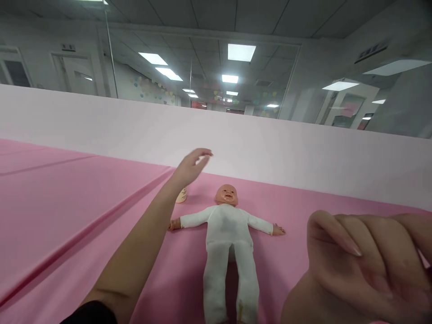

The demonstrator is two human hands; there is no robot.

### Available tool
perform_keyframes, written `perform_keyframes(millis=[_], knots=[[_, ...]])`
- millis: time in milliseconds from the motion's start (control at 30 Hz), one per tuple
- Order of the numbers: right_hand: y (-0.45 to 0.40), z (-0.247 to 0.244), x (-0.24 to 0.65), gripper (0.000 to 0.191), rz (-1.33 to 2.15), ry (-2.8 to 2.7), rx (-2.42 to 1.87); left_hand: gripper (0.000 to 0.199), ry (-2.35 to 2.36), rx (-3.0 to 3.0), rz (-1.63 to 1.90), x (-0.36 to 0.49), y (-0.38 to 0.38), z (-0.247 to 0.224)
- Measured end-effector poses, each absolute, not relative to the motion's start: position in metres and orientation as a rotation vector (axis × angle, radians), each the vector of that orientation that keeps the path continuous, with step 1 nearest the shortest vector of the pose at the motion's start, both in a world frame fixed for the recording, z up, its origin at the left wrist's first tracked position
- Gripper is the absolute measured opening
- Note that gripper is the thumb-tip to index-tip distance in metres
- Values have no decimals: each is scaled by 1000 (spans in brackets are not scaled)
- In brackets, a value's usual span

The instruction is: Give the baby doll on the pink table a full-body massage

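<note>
A baby doll (228, 225) in a white suit lies face up on the pink sheet, arms spread and head toward the white wall. My left hand (194, 166) reaches past the doll's outstretched arm, up and to the left of its head. Its fingers are bent forward, with a gap between them and the thumb, and nothing shows in it. Below that wrist stands a small cream-coloured container (182, 195), partly hidden by my forearm. Close to the camera, my right hand (367, 265) is curled into a loose fist, cut off by the right edge; I see no object in it.
The pink sheet (60, 189) covers the surface, with a long raised fold at the left. A low white wall (270, 148) runs along the back. Glass panels (202, 67) rise above it, showing ceiling lights and doors.
</note>
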State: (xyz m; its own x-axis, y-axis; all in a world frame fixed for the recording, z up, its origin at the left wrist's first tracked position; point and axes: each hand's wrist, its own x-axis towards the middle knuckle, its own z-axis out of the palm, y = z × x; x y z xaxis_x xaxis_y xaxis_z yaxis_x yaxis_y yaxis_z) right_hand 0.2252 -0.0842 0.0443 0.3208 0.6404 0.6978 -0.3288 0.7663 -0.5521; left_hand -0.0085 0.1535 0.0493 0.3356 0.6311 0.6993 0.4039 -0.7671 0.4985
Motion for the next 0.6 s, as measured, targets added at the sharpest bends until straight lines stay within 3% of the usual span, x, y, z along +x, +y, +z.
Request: perform_keyframes(millis=[67, 167, 233, 300, 467, 600], knots=[[-82, 49, 220, 30, 662, -1121, -159, 39, 1295, 2277, 1708, -9, 207, 22], [-78, 55, 214, 39, 688, -1191, -70, 35, 1792, 2424, 1361, -16, 263, -33], [-76, 58, 210, 41, 683, -1192, -64, 21, 1801, 2452, 1254, -23, 282, -61], [-71, 60, 205, 42, 673, -1168, -70, 21, 1811, 2446, 1242, -29, 293, -76], [-47, 60, 188, 42, 664, -1185, -128, 30, 1794, 2390, 1328, -40, 304, -74], [-22, 52, 176, 38, 680, -1240, -185, 36, 1721, 2304, 1592, -43, 297, -55]])
